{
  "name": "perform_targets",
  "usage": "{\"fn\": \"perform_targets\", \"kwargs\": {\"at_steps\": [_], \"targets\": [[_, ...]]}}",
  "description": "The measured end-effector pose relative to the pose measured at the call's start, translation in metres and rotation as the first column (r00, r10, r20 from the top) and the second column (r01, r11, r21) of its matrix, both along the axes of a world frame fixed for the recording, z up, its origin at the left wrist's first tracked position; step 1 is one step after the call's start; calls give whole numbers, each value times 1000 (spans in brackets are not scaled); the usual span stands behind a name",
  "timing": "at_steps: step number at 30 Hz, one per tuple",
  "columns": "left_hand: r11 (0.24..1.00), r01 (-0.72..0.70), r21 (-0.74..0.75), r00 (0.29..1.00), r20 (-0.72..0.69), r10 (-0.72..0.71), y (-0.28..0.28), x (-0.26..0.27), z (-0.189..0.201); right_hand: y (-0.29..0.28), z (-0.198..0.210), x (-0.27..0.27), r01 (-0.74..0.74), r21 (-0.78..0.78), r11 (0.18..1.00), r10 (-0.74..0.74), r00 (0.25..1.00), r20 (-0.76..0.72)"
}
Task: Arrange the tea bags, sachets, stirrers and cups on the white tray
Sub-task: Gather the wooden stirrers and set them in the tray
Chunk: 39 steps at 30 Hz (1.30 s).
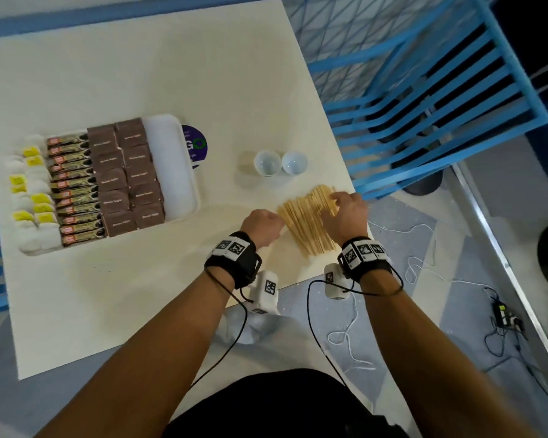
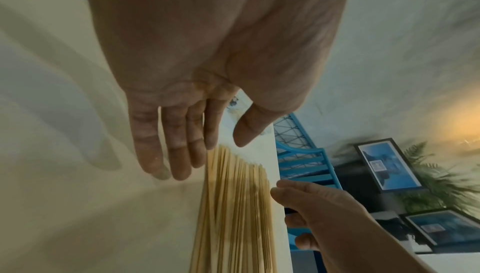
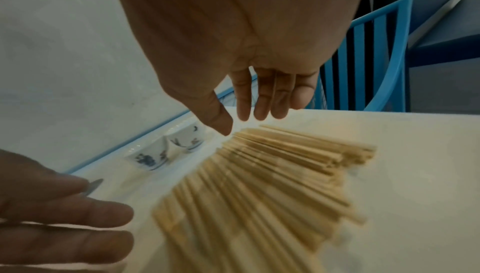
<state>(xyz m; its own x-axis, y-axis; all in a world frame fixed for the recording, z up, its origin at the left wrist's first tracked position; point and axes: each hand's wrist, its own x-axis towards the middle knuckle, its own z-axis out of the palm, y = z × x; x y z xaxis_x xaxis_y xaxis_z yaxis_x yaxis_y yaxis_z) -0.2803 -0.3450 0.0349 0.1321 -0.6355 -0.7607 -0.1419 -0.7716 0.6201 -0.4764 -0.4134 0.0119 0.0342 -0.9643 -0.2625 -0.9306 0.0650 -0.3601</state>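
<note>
A fan of wooden stirrers (image 1: 307, 221) lies on the table near its right edge. My left hand (image 1: 266, 229) is at the fan's left side with fingers straight (image 2: 215, 150), holding nothing. My right hand (image 1: 336, 200) reaches over the far ends of the stirrers (image 3: 272, 174), fingers and thumb extended (image 3: 241, 123) just above them, gripping nothing. Two small white cups (image 1: 267, 163) (image 1: 294, 163) stand beyond the stirrers. The white tray (image 1: 171, 165) at left holds rows of tea bags (image 1: 29, 191), dark sachets (image 1: 75, 188) and brown sachets (image 1: 127, 172).
A purple round sticker (image 1: 196, 145) shows beside the tray's right rim. A blue slatted chair (image 1: 424, 99) stands close past the table's right edge. Cables trail on the floor at lower right. The tray's right strip is bare.
</note>
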Motion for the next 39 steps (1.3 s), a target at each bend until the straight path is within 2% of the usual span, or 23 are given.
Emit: {"fn": "perform_targets", "kwargs": {"at_steps": [2,5,11,14,17,20,22,33,39], "targets": [[999,5,33,999,45,-7,-5,-12,-2,-5,-8,-11,-7,8,1000,8,994,-105],[994,-67,89,998,0,67,-8,-26,-1,-5,-13,-15,-32,101,994,53,976,-212],[976,-197,91,980,-3,198,-18,-31,-34,15,-1,4,-161,122,979,173,981,-93],[975,-209,69,977,59,206,-22,-36,-22,24,-7,18,-208,88,974,214,975,-61],[976,-210,65,974,100,203,-25,-41,-17,27,-19,33,-267,88,960,275,957,-95],[973,-219,69,973,97,212,-27,-43,-18,26,-29,46,-363,125,923,382,905,-187],[975,-213,60,973,103,206,-29,-42,-18,25,-29,50,-397,147,906,420,886,-196],[976,-210,63,970,141,199,-31,-29,-31,25,-26,59,-321,255,912,366,918,-154],[975,-211,66,977,53,208,-30,-21,-33,27,-19,61,-322,192,927,346,932,-107]]}}
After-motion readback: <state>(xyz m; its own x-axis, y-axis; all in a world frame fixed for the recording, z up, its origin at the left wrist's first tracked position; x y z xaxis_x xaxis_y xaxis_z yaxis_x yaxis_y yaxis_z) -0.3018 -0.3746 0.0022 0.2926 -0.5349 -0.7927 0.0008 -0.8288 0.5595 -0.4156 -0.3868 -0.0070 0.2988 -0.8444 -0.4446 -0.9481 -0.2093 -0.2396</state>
